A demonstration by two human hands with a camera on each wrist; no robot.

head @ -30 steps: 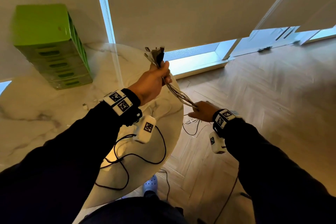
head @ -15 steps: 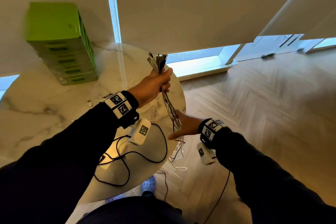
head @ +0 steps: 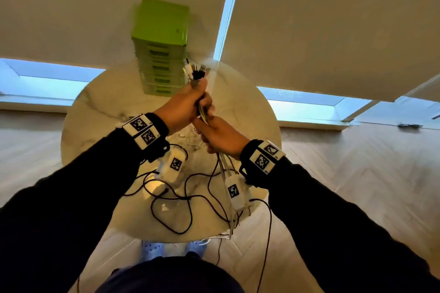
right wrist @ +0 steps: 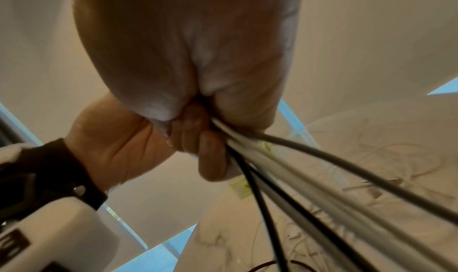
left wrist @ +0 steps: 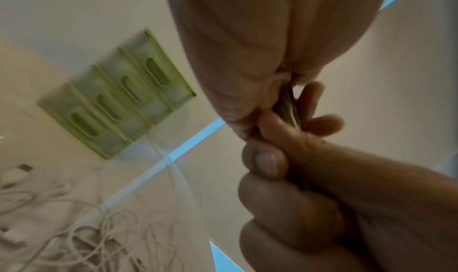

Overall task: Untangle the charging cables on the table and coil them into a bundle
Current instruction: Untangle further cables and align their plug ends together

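Observation:
A bundle of white, grey and black charging cables (head: 202, 112) is held upright over the round marble table (head: 100, 112). My left hand (head: 190, 102) grips it near the top, with the plug ends (head: 196, 70) fanning out above the fist. Just beneath it, touching it, my right hand (head: 220, 135) grips the same bundle. Below the right fist the cables (head: 225, 169) hang down past the table's front edge. In the right wrist view the strands (right wrist: 310, 170) spread out of my right fist (right wrist: 188, 64). The left wrist view shows the bundle (left wrist: 287, 103) pinched between both hands.
A green drawer unit (head: 162, 50) stands at the table's far side against the blind. Loose white cables (left wrist: 104, 237) lie in a heap on the marble. Thin black leads (head: 181, 200) from the wrist cameras loop over the table's near part. Wooden floor surrounds the table.
My right hand has come up from low beside the table to grip the bundle right under the left fist. Both hands now sit over the table, and the head view has swung left.

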